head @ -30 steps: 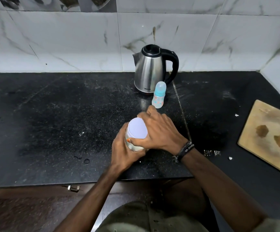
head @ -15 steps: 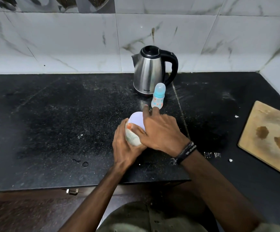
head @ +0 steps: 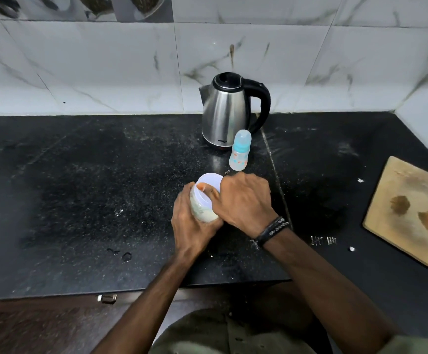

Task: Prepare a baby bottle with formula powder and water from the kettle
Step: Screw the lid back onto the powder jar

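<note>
A black speckled counter (head: 80, 200) fills most of the view, dusted with pale specks and a few small wet spots near its front edge. A thin seam (head: 275, 172) runs from far to near, right of centre. Behind it stands a wall (head: 105, 72) of white marble-look tiles with grey veins; a second tiled wall (head: 427, 118) meets it at the far right corner. A worn wooden board (head: 412, 213) lies flat at the right. Below the near edge, dark wood (head: 41, 328) with a small metal latch (head: 107, 298) shows. The light is dim and even.
</note>
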